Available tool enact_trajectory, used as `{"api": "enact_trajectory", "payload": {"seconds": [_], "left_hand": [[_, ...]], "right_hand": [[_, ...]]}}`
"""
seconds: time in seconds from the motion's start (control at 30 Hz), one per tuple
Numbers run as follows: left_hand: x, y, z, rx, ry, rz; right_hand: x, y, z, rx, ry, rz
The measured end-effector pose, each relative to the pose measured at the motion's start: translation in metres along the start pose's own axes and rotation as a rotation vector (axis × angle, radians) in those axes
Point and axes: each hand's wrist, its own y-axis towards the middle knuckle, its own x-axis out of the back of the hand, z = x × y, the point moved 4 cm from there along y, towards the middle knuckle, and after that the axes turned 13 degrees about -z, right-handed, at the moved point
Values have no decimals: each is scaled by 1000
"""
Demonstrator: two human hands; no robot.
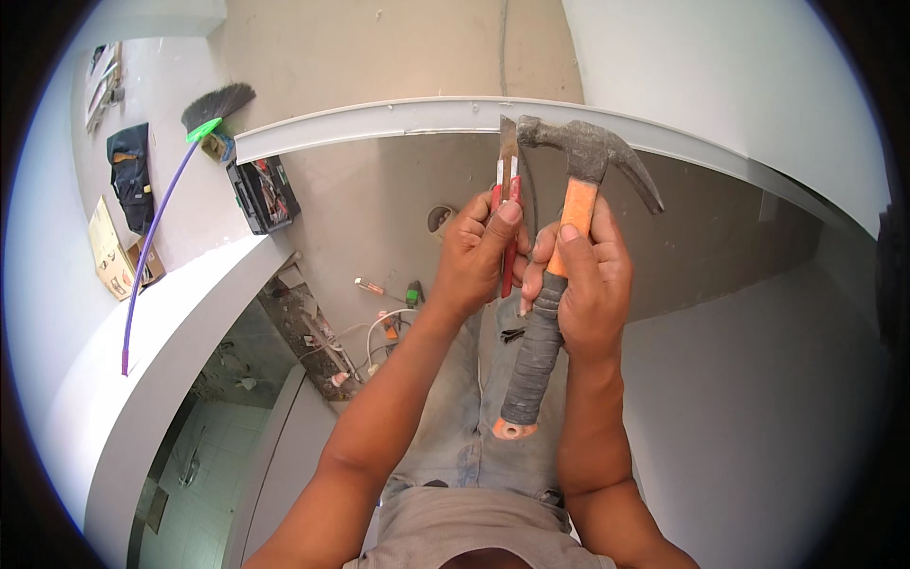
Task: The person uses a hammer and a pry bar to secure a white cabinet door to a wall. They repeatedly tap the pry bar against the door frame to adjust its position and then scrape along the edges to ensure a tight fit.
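My right hand (pixel 592 275) is closed around the orange handle of a claw hammer (pixel 588 152), just below the head. Dark tape wraps the lower part of its handle, and the butt points toward my body. In my closed left hand (pixel 479 248) is a narrow red-handled metal tool (pixel 508 142), held upright with its metal end pointing away from me. Its exact kind is unclear, as my fingers cover part of it. The hammer's striking face is close beside this metal end; I cannot tell if they touch. Both hands are close together in front of me.
A long pale ledge-like strip (pixel 417 118) crosses beyond the hands. On the left are a broom (pixel 166 209), a black toolbox (pixel 263 194), a dark bag (pixel 131 178) and a cardboard box (pixel 112 251). Tools and a pale cable (pixel 372 346) lie on the floor below.
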Motion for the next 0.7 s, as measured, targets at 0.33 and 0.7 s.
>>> {"api": "enact_trajectory", "payload": {"seconds": [0.33,0.7], "left_hand": [[0,-6,-9,45,10,-36],[-5,-9,-14,-41,128,-137]], "right_hand": [[-2,4,4,5,-41,4],[-5,3,7,-2,-17,-66]]}}
